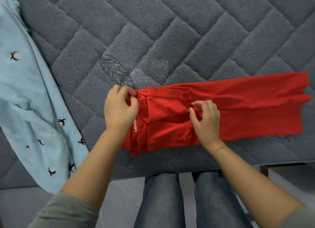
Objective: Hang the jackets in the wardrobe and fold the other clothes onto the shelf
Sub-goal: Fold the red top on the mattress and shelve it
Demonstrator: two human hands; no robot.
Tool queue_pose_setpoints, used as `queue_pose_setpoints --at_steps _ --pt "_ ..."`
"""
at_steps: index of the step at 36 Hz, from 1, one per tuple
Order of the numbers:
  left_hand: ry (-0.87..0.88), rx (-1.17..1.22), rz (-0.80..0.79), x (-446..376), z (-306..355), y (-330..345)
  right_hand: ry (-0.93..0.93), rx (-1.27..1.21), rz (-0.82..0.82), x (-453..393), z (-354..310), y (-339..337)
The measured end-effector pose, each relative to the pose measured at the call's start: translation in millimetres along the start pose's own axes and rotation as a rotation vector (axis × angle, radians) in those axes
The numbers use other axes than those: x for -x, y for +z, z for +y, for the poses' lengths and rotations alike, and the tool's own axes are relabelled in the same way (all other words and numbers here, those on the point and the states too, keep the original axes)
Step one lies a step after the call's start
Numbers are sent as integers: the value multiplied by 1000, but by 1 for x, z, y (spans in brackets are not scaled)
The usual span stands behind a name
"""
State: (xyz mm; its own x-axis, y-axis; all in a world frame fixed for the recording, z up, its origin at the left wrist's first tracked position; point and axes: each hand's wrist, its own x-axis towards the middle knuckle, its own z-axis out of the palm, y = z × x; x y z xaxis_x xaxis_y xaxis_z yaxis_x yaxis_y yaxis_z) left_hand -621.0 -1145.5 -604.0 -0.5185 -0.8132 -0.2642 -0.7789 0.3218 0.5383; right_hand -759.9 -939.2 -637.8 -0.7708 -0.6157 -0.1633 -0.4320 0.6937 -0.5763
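Red shirt [221, 108] part-folded; left hand [120, 108], right hand [205, 122] apparently pinching it.

I see a bright red shirt [221, 111] with small white letters on it. The mattress [170, 31] is dark grey with a zigzag stitched pattern. The cloth [34, 100] is light blue with little black birds. My jeans [162, 202] are faded blue.

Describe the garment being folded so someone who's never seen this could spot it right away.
On the grey quilted mattress, look near its front edge, between the left hand and right hand. There lies a bright red folded shirt with white lettering, unlike the pale blue bird-print cloth at left.
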Motion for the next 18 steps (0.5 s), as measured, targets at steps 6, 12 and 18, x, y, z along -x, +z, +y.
queue_pose_setpoints --at_steps 6,12,18 --pt "-609 368 -68 47 14 51 715 -596 -37 19 16 -8" --pt "-603 447 185 43 20 73 973 -954 -67 14 38 -19" --pt "-677 457 367 50 27 78 995 -1004 -10 2 66 -46"
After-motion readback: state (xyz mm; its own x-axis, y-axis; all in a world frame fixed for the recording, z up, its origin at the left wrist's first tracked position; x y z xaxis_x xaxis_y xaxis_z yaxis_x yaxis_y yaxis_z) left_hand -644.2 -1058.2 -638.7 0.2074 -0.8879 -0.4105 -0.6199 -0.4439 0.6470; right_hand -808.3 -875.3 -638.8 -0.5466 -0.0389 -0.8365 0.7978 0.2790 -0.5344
